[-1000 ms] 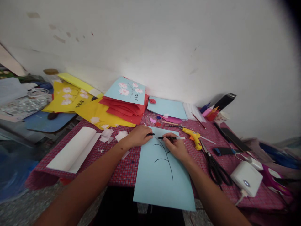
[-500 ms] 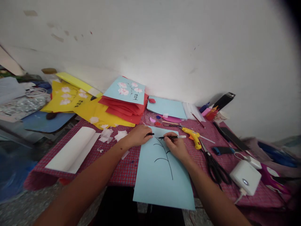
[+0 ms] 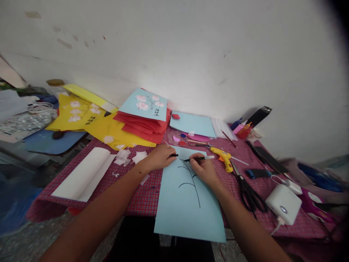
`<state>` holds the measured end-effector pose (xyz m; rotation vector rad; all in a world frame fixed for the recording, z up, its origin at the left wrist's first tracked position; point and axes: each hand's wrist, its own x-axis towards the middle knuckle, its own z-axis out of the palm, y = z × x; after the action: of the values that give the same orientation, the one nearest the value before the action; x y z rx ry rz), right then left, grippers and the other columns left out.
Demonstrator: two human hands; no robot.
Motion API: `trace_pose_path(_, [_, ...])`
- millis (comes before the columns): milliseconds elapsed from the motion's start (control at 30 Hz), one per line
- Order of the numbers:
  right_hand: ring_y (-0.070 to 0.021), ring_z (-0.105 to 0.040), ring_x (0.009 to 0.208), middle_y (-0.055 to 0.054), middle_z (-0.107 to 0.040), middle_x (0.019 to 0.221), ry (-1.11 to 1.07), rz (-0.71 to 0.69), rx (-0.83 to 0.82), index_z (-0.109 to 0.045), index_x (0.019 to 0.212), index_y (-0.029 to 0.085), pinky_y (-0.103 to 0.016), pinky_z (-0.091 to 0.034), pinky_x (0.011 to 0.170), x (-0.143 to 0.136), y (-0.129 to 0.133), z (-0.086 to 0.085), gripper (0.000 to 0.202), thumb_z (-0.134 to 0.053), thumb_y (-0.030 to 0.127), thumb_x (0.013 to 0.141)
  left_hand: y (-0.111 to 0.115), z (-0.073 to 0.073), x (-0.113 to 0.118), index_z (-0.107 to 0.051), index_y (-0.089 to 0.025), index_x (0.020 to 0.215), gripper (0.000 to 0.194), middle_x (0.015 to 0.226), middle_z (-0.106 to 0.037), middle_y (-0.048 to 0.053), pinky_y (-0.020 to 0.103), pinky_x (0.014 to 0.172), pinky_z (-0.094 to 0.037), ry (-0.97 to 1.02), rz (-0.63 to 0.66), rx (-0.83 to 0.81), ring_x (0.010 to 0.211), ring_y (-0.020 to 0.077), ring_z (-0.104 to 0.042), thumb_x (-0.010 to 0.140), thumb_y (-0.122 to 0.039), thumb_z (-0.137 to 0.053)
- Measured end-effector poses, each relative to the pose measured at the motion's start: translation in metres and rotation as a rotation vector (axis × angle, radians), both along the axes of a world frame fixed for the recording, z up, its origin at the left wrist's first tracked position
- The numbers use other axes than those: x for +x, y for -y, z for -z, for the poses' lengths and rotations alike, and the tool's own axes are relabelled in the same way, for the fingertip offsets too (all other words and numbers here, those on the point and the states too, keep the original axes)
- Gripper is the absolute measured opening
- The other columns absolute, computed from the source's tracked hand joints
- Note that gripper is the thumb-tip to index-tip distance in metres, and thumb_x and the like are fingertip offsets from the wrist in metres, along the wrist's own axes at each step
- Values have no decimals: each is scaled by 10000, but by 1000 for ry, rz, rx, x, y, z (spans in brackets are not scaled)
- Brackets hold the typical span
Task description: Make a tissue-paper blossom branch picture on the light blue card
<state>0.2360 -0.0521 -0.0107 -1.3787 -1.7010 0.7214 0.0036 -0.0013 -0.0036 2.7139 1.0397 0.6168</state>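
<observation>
A light blue sheet of paper (image 3: 188,218) lies lengthwise before me, bearing a black branch drawing (image 3: 195,185) with a long stem and curved side strokes. My right hand (image 3: 203,167) is closed around a black marker (image 3: 200,158) with a white end, its tip at the upper part of the branch. At the sheet's upper left edge, my left hand (image 3: 163,156) rests with its fingers closed on a black pen cap (image 3: 173,155). Its palm side is hidden.
A yellow glue gun (image 3: 224,157) and black scissors (image 3: 249,193) lie right of the sheet, near a white power bank (image 3: 284,204). Left are folded white paper (image 3: 81,174) and paper scraps (image 3: 122,157). Behind sits a flowered blue card (image 3: 144,105) on red paper (image 3: 141,125).
Both hands and the marker stay in almost the same place on the sheet. The whole view has shifted very slightly; no new stroke is plain to see.
</observation>
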Motion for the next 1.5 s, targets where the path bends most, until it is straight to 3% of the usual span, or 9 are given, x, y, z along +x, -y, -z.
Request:
trace_pose_path(567, [-200, -570, 566, -22, -600, 619, -57, 12, -33, -615, 882, 217, -298, -404, 467, -1, 2, -1, 167, -549, 354, 815, 1, -2, 0, -644, -180, 942, 206, 930, -682, 70, 338, 843, -453, 1, 2, -4, 927, 219, -621, 907, -353, -537])
trace_pose_path(1000, [-222, -615, 747, -39, -657, 803, -5, -28, 32, -634, 865, 248, -336, -500, 679, -3, 3, -3, 136, -544, 342, 828, 1, -2, 0, -637, -181, 942, 207, 932, -679, 71, 337, 836, -455, 6, -2, -11, 925, 219, -618, 908, -358, -534])
trace_pose_path(1233, [-195, -585, 638, -30, -643, 752, -26, -28, -10, -635, 885, 234, -305, -467, 566, -3, 3, -3, 155, -551, 350, 823, 1, -3, 0, -642, -180, 938, 214, 922, -680, 70, 340, 831, -457, 3, 3, -11, 914, 217, -619, 911, -359, -528])
trace_pose_path(1500, [-194, -587, 634, -26, -644, 740, -13, -22, -11, -646, 877, 244, -305, -473, 567, -3, 3, -4, 151, -551, 345, 817, 1, -2, 0, -649, -187, 954, 203, 932, -683, 70, 348, 847, -453, 4, -2, -19, 932, 222, -618, 904, -349, -537])
